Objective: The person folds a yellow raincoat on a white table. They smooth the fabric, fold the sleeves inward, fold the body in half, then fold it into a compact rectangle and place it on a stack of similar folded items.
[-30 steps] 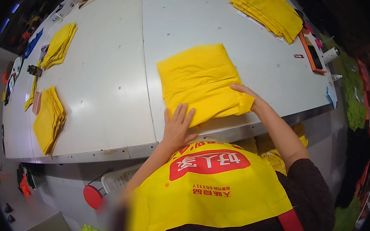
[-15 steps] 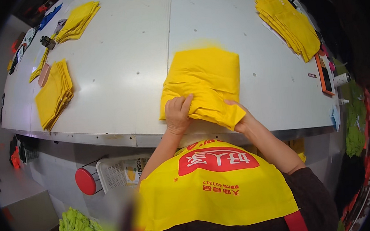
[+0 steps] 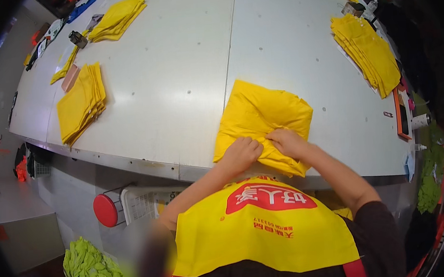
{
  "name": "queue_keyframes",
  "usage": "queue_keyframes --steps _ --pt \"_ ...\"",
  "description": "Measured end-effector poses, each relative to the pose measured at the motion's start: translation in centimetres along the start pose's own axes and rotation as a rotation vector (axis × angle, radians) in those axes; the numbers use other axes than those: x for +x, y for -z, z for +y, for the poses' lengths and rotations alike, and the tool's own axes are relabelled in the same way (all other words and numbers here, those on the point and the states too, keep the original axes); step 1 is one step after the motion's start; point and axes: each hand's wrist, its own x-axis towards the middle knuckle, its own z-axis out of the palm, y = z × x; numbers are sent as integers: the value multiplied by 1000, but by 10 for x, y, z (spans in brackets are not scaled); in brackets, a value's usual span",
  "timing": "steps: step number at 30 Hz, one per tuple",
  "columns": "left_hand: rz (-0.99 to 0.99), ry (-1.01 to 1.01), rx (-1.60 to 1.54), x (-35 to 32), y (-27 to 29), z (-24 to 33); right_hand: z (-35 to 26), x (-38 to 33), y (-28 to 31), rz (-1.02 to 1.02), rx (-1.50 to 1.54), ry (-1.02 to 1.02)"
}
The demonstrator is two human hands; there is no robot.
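my left hand [image 3: 240, 155] and right hand [image 3: 287, 142] both pinch the near edge of the yellow cloth [image 3: 262, 116], knuckles almost touching. i judge i'm mid-fold; next calls for pressing the crease flat. it lies puffy and wrinkled at the surface [image 3: 175, 90] front edge.

Both bare forearms rise from the near edge and converge toward the middle. The left hand [image 3: 240, 155] is curled, knuckles up, fingers tucked under and pinching. The right hand [image 3: 287, 142] lies just beside it, nearly touching, fingers bent and gripping, its wrist angled in from the right.
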Motion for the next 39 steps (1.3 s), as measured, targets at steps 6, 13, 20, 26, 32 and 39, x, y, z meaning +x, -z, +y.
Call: queue_keyframes --steps 6,13,20,26,32,39 --pt "-38 -55 -86 -2 7 -5 -26 88 94 118 -183 -194" --pt "181 -173 6 4 42 -7 67 91 86 -639 1003 -903" --pt "-500 171 -318 27 30 -16 3 92 69 -589 671 -520" --pt "-74 212 -617 25 14 -37 -84 79 48 -546 -245 -379" --pt "-286 283 -688 22 31 -51 -72 69 39 -401 -211 -351" --pt "537 990 66 -102 102 -328 -27 45 62 -278 -32 -648"
